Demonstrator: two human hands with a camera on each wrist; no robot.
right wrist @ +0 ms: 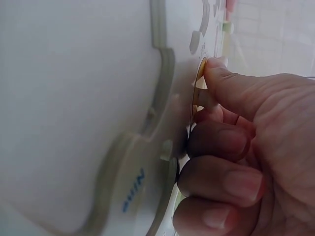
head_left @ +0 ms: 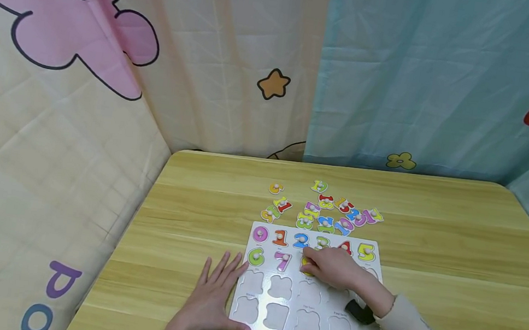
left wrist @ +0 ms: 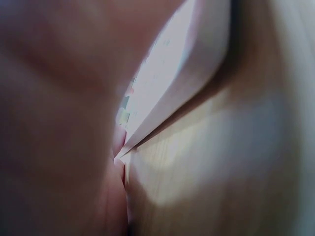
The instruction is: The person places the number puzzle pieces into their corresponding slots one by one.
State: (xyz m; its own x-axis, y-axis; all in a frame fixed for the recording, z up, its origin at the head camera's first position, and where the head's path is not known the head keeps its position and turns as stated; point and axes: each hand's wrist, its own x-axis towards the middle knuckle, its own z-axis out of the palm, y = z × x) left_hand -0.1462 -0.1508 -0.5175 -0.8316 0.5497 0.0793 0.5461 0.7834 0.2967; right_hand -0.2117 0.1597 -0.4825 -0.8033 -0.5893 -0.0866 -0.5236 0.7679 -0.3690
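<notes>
A white number puzzle board (head_left: pixel 290 319) lies on the table, with numbers 0 to 7 seated in its two upper rows. My right hand (head_left: pixel 337 267) reaches over the second row and pinches a yellow number piece (right wrist: pixel 200 71) by its edge and knob, just right of the purple 7 (head_left: pixel 282 261). Its fingers hide most of that piece's shape; the other fingers are curled against the board. With fingers spread, my left hand (head_left: pixel 215 296) rests at the board's left edge, thumb at the lower left corner. In the left wrist view the palm fills much of the picture beside the board's edge (left wrist: pixel 197 69).
Several loose, colourful number pieces (head_left: pixel 325 223) lie scattered beyond the board's far edge, some overlapping. Outlined recesses (head_left: pixel 280 287) fill the board's lower rows. The wooden table (head_left: pixel 471 256) extends to both sides, with printed curtains (head_left: pixel 236 73) behind it.
</notes>
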